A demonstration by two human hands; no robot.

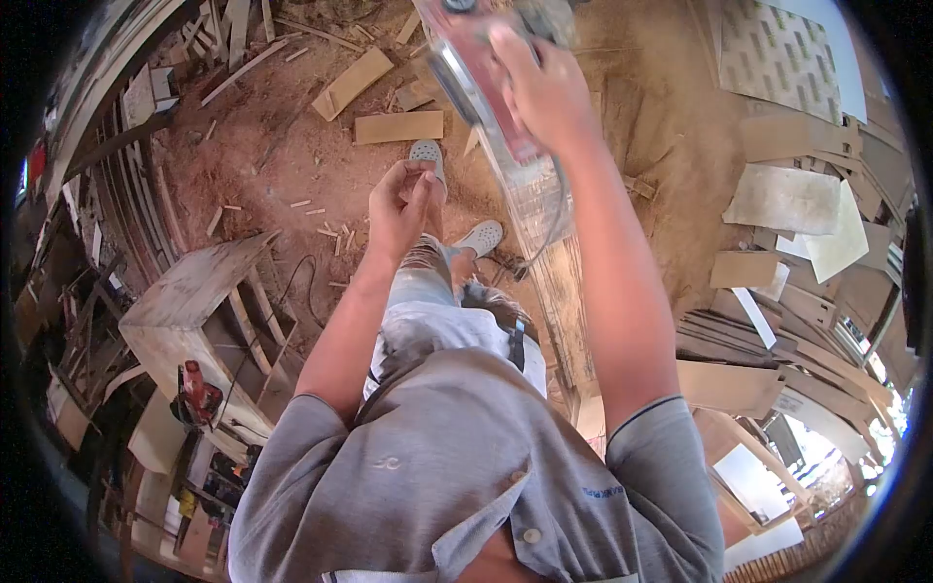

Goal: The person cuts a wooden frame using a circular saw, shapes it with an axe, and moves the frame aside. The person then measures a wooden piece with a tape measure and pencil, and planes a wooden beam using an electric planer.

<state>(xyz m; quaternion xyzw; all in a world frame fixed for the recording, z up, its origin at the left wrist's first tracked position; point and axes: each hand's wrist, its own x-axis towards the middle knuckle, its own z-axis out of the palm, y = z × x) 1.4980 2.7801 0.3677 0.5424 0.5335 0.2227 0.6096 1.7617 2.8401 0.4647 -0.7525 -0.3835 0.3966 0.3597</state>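
Observation:
My right hand [547, 92] is wrapped round the handle of a red power tool [478, 68], shaped like a hand-held planer or sander. The tool sits over the far end of a long, worn wooden beam [554, 282], and its front runs out of the picture. A grey cord [557, 209] hangs beside my right forearm. My left hand [399, 207] is raised over my legs, left of the beam, with fingers curled and thumb against them. Whatever it may hold is hidden. Blur at the tool's upper right hides some detail.
A wooden cabinet frame [175, 291] stands at left, with another red tool [197, 394] on it. Boards [352, 84] and offcuts lie on the dusty floor [262, 146]. Stacked panels and planks [729, 384] line the right side. My clogs [481, 236] are beside the beam.

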